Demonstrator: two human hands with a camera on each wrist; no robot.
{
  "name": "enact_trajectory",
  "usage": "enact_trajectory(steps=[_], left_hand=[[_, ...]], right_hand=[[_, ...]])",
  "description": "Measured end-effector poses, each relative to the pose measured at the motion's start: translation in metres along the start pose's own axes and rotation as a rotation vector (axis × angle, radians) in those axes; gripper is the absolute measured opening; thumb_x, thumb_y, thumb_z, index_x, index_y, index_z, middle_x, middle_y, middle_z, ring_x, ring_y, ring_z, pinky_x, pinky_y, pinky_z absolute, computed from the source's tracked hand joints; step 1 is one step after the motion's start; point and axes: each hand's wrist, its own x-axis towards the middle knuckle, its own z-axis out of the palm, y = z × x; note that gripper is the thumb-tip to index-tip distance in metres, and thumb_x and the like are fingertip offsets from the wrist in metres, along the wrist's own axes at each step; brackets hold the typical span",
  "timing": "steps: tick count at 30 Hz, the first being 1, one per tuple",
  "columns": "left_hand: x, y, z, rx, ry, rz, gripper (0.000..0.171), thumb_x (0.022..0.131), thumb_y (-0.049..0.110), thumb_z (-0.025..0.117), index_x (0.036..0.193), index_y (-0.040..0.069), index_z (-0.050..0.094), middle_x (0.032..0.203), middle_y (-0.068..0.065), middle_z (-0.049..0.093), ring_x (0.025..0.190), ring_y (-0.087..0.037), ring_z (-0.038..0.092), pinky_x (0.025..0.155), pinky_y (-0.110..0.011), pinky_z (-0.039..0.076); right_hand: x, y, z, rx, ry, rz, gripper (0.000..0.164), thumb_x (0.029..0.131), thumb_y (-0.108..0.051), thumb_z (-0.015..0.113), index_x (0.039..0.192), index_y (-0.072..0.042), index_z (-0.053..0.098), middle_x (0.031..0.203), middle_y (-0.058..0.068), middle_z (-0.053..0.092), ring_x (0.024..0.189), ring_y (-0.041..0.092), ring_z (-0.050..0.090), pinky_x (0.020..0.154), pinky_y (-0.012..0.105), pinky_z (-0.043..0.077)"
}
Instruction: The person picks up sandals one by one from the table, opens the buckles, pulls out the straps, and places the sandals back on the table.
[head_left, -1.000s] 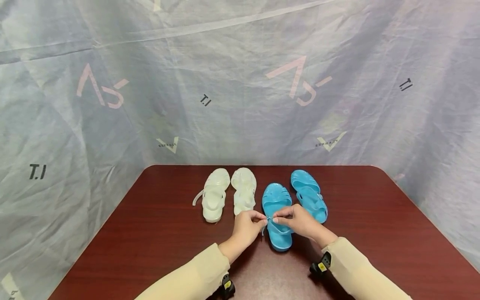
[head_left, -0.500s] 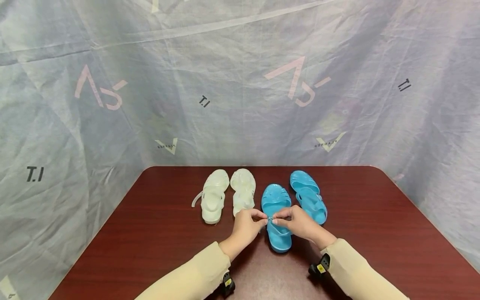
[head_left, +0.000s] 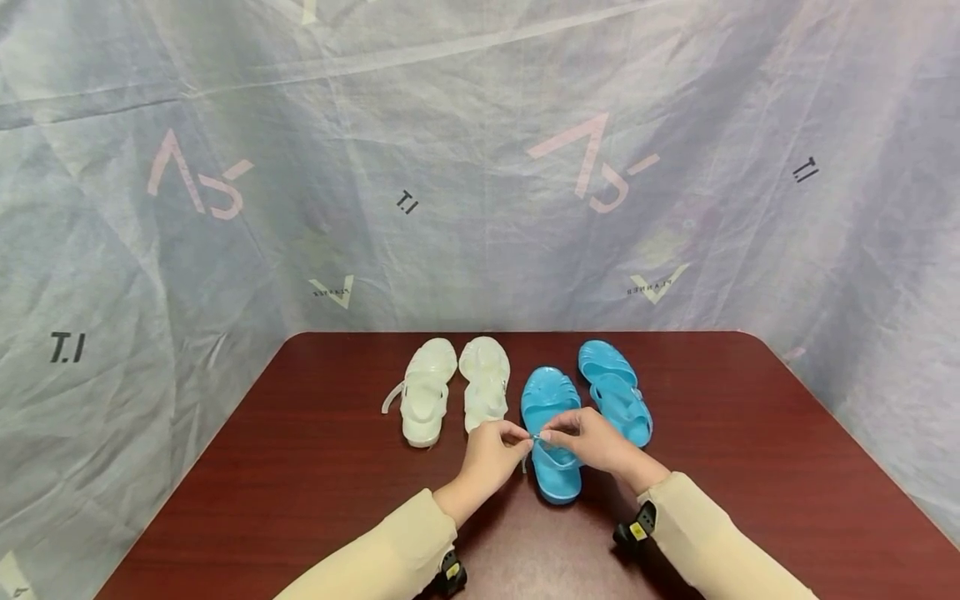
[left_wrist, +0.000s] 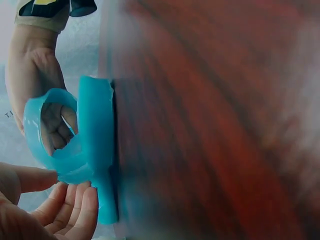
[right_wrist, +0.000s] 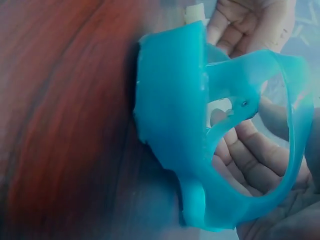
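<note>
Blue sandal (head_left: 551, 387), strap (left_wrist: 75, 175) pinched between two hands

The left hand (head_left: 486, 457) and right hand (head_left: 597, 442) each have thumb and fingers together on the strap at the sandal's left side; the sandal lies sole-down on the worktop (head_left: 337, 500). How the strap is fastened is too small to tell. Uneven pulling could probably slip the strap free, or twist the sandal, since neither hand appears to pin its sole. One white sandal (head_left: 484, 375) lies close on its left, a second blue sandal (head_left: 628, 412) close on its right, so sideways swings risk knocks. The worktop's far edge runs beyond its toe; room for moving looks widest behind its heel.
</note>
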Motion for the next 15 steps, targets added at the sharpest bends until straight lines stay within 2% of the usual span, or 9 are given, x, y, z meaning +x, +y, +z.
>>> enact_trajectory(steps=[5, 10, 12, 15], left_hand=[[-0.0031, -0.0004, 0.0002, -0.07, -0.029, -0.09, 0.007, 0.086, 0.009, 0.071, 0.083, 0.003, 0.073, 0.066, -0.006, 0.067, 0.056, -0.007, 0.058, 0.053, -0.021, 0.049], [-0.0058, -0.0013, -0.0008, -0.158, -0.044, -0.201, 0.006, 0.084, 0.006, 0.072, 0.082, 0.001, 0.071, 0.065, -0.005, 0.066, 0.057, -0.015, 0.065, 0.056, -0.024, 0.054], [-0.0062, -0.002, -0.0005, -0.191, -0.045, -0.225, 0.005, 0.083, 0.005, 0.072, 0.082, 0.0, 0.071, 0.065, -0.006, 0.067, 0.06, -0.019, 0.067, 0.058, -0.027, 0.057], [-0.0052, -0.0023, -0.0009, -0.202, -0.05, -0.227, 0.006, 0.083, 0.005, 0.073, 0.082, 0.0, 0.072, 0.066, -0.008, 0.068, 0.061, -0.021, 0.069, 0.06, -0.03, 0.058]], right_hand=[[-0.0004, 0.0002, -0.0012, 0.018, -0.028, 0.013, 0.029, 0.095, -0.025, 0.063, 0.113, -0.004, 0.071, 0.11, 0.01, 0.071, 0.099, 0.02, 0.064, 0.077, 0.03, 0.053], [-0.0005, 0.0035, -0.0016, 0.044, -0.039, 0.002, 0.029, 0.094, -0.026, 0.065, 0.112, -0.005, 0.072, 0.111, 0.012, 0.071, 0.104, 0.025, 0.064, 0.08, 0.03, 0.055], [0.0003, 0.0054, -0.0011, 0.052, -0.033, 0.014, 0.029, 0.093, -0.027, 0.066, 0.112, -0.007, 0.073, 0.111, 0.011, 0.071, 0.104, 0.025, 0.064, 0.08, 0.03, 0.055], [0.0023, 0.0076, -0.0005, 0.072, -0.019, 0.044, 0.028, 0.092, -0.028, 0.067, 0.11, -0.008, 0.073, 0.11, 0.01, 0.072, 0.104, 0.022, 0.064, 0.079, 0.029, 0.055]])
